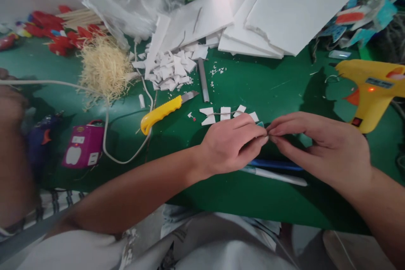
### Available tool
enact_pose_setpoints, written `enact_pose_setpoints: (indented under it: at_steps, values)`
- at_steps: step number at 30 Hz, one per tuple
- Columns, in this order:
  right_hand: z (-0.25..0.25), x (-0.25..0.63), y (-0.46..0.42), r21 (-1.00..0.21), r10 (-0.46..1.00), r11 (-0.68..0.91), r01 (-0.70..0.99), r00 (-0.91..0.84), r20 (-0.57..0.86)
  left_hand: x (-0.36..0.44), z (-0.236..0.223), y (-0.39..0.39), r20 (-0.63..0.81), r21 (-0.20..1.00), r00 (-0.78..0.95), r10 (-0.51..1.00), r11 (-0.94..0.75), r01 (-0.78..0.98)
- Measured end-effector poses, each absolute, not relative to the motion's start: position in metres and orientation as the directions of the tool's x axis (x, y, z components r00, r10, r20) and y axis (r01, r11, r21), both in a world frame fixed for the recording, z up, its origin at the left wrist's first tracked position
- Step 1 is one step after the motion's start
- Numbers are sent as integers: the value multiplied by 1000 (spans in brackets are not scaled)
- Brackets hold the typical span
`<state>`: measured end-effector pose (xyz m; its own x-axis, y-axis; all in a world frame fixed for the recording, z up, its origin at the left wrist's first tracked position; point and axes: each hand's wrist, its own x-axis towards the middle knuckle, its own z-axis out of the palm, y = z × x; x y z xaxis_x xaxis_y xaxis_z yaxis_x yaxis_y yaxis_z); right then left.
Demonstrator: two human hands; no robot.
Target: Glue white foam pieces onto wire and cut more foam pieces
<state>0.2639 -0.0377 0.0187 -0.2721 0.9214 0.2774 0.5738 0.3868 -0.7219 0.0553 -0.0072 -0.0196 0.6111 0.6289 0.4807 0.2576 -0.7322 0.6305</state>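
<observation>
My left hand [232, 143] and my right hand [319, 145] meet fingertip to fingertip above the green table [268, 88]. Both pinch a small teal piece [261, 125] between thumb and fingers; most of it is hidden. Just beyond my left hand lie a few small white foam pieces [226, 114]. Under my hands rest a blue pen [275, 163] and a white stick [278, 176].
A yellow utility knife [164, 112] lies left of the foam pieces. A yellow glue gun [371, 90] stands at right. White foam sheets [284, 17], foam scraps [172, 69], straw-like shreds [104, 67], a pink box [84, 145], a white cable [107, 135] and plastic bag [123, 4] lie beyond.
</observation>
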Motion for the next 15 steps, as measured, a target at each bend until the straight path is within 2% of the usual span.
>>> enact_pose_setpoints:
  at_steps: [5,10,15]
  values:
    - [19,262,-38,-710,913,407,574,-270,304,56,-19,-7,481,653,595,644,-716,247]
    - [17,265,-37,-696,922,385,606,-289,258,55,-19,-5,454,656,613,646,-708,260]
    - [15,268,-37,-669,898,439,600,-306,315,54,-19,-5,435,663,619,654,-698,271]
